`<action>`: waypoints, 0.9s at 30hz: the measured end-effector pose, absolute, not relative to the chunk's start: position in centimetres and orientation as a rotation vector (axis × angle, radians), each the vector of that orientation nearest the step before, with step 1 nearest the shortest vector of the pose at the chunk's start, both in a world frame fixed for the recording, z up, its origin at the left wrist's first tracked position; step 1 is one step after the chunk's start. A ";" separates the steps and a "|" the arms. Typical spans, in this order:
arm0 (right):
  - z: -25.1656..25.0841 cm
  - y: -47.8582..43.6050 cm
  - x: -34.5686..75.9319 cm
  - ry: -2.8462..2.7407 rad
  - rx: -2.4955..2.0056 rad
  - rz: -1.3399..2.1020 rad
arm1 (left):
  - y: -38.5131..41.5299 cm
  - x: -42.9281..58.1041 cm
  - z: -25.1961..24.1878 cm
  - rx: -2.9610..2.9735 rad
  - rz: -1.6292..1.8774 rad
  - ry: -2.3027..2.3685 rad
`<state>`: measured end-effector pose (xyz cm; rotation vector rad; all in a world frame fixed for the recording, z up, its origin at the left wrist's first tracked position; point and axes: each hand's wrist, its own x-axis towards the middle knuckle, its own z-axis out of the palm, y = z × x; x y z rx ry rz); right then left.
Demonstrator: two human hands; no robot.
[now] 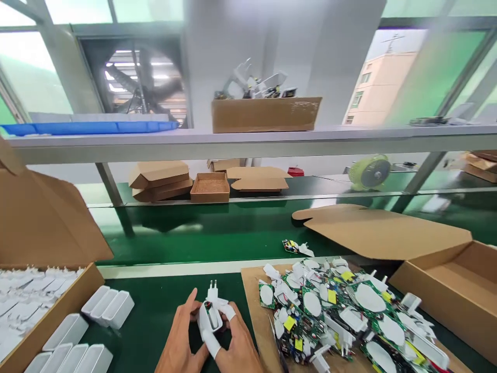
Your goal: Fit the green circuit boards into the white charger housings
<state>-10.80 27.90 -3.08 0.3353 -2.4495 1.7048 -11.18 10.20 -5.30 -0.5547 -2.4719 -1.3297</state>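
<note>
Near the bottom centre, a white plug housing with two prongs pointing up is held between both hands. Its open side shows a dark part inside. My left hand grips it from the left with curled fingers. On its right side, my right hand pinches it, with white coverings on some fingers. White empty-looking cases stand in rows on the green mat to the left. To the right, a large pile of circuit boards with white plastic parts lies on a cardboard sheet.
An open cardboard box of white parts stands at the left, another open box at the right. A small board lies on the green belt. Overhead, a shelf holds a filled carton and a blue tray.
</note>
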 end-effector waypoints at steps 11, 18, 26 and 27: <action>-3.2 27.7 -10.6 -2.532 0.294 1.437 | 10.0 -11.3 -4.7 -0.674 -1.284 -2.376; -0.8 28.5 -10.1 -2.476 0.591 1.405 | 10.1 -11.4 -4.5 -0.666 -1.262 -2.329; -0.6 28.6 -10.1 -2.530 0.592 1.436 | 9.9 -11.7 -6.0 -0.656 -1.249 -2.368; -0.7 28.6 -10.1 -2.532 0.568 1.451 | 9.9 -11.7 -6.1 -0.649 -1.258 -2.378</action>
